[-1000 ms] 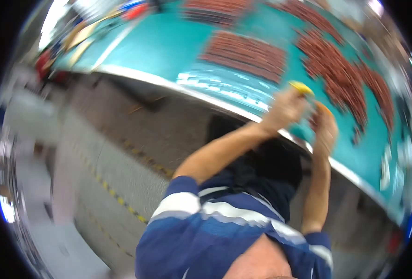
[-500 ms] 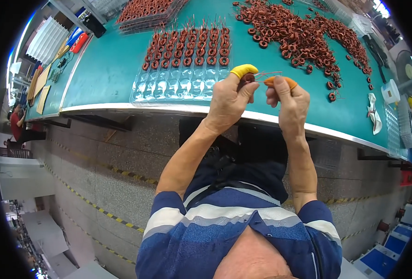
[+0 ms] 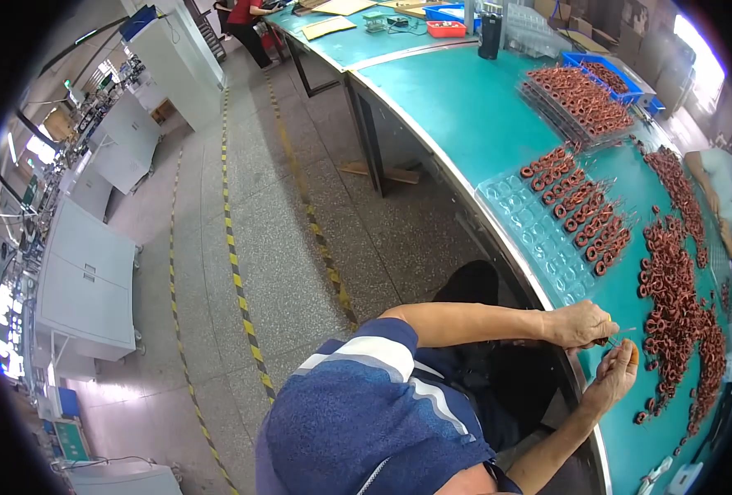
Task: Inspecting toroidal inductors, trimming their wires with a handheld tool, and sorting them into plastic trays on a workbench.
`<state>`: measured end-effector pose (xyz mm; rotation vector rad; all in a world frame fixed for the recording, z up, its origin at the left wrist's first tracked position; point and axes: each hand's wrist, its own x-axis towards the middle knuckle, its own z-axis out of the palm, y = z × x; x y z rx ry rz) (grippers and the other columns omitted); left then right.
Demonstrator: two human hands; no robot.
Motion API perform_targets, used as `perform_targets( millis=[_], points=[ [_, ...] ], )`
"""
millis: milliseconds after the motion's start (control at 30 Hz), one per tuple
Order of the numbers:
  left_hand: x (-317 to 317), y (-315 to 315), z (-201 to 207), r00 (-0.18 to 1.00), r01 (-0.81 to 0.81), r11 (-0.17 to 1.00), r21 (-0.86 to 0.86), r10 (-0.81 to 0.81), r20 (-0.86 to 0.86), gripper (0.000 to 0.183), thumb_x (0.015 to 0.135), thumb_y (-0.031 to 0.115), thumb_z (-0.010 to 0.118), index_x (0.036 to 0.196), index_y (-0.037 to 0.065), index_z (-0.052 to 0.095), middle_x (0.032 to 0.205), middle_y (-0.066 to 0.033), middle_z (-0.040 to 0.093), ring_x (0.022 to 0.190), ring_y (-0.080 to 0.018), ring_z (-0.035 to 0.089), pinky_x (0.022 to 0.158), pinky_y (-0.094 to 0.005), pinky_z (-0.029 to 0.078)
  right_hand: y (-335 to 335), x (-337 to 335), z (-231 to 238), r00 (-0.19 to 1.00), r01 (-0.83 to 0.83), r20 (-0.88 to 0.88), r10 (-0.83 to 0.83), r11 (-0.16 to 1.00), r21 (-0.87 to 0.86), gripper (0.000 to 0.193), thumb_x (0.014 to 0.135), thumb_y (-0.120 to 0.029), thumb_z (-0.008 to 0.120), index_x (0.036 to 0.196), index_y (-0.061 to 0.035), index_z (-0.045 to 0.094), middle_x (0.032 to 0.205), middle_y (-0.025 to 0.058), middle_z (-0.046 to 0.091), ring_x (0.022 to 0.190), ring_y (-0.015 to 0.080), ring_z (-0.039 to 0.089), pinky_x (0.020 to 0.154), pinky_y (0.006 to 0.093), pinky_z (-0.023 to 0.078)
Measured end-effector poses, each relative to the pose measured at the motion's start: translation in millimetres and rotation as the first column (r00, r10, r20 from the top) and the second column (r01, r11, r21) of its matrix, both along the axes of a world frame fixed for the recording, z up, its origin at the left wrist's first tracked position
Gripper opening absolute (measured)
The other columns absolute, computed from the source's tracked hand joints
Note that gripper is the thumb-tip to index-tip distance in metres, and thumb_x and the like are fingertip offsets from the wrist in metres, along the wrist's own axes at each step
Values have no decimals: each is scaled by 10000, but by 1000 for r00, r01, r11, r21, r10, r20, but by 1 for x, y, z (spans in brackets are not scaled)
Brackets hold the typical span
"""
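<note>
My left hand (image 3: 580, 324) is closed on a small copper-wound ring coil (image 3: 602, 340), mostly hidden by the fingers, above the table's near edge. Thin wire leads stick out of it toward the right. Just beside it, my right hand (image 3: 613, 378) has thumb and forefinger pinched together at these leads; an orange finger cot (image 3: 633, 353) covers one fingertip. Left of my hands lies a clear plastic tray (image 3: 531, 227), its far pockets filled with rows of coils (image 3: 576, 202) and its near pockets bare. A large heap of loose coils (image 3: 671, 305) spreads past my hands.
Stacked full trays (image 3: 576, 107) stand farther along the green table (image 3: 457, 99), near a blue bin (image 3: 605, 76), a black cup (image 3: 490, 35) and a red tray (image 3: 446, 30). A co-worker's arm (image 3: 704, 181) rests across the table. Another person (image 3: 246, 25) stands far off.
The view has swung to the left, so the table and my hands now appear at the right. Both hands stay close together at the coil and its leads.
</note>
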<state>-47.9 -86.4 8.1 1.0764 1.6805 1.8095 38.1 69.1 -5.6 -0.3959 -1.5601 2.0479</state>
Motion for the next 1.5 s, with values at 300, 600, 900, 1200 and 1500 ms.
perform_targets(
  millis=[300, 600, 900, 1200, 1500],
  points=[
    [10, 2, 10, 963, 212, 975, 61, -219, 156, 331, 974, 295, 501, 1050, -26, 538, 551, -33, 513, 467, -120, 561, 414, -247, 433, 0, 7, 4, 995, -11, -92, 29, 982, 190, 168, 952, -205, 583, 927, -41, 608, 654, -41, 490, 521, 16, 366, 447, 172, 257],
    [32, -9, 19, 985, -5, 969, 248, 48, -167, 197, 909, 159, 550, 946, -30, 591, 602, -131, 583, 533, -177, 568, 535, -333, 451, -21, 25, 15, 971, 225, -173, -168, 884, 410, 262, 966, -210, 560, 1065, 26, 614, 712, -18, 519, 569, 45, 378, 518, 195, 297],
    [37, 7, 3, 981, -11, 983, 184, 47, -190, 200, 906, 160, 569, 977, -27, 581, 711, -199, 616, 665, -312, 629, 614, -372, 466, -8, 35, -4, 957, 144, -263, -121, 987, 69, 250, 974, -191, 542, 1006, 47, 610, 659, -9, 479, 541, 36, 357, 486, 175, 271],
    [30, 18, 22, 999, 43, 995, 92, -43, -3, 135, 903, 109, 538, 925, -13, 590, 771, -178, 646, 693, -250, 658, 611, -359, 499, 12, 35, 12, 937, 348, -126, -327, 909, 231, 339, 997, -308, 468, 1086, -15, 613, 707, -25, 468, 561, 47, 396, 495, 186, 310],
    [7, 8, 16, 793, -229, 973, 0, 187, -581, 231, 914, 121, 588, 1082, -37, 597, 862, -181, 661, 732, -276, 667, 627, -335, 524, -31, 16, 27, 999, 43, -5, -43, 975, 218, 214, 909, -180, 643, 927, 33, 651, 659, 8, 568, 553, 54, 512, 483, 199, 410]
  ],
)
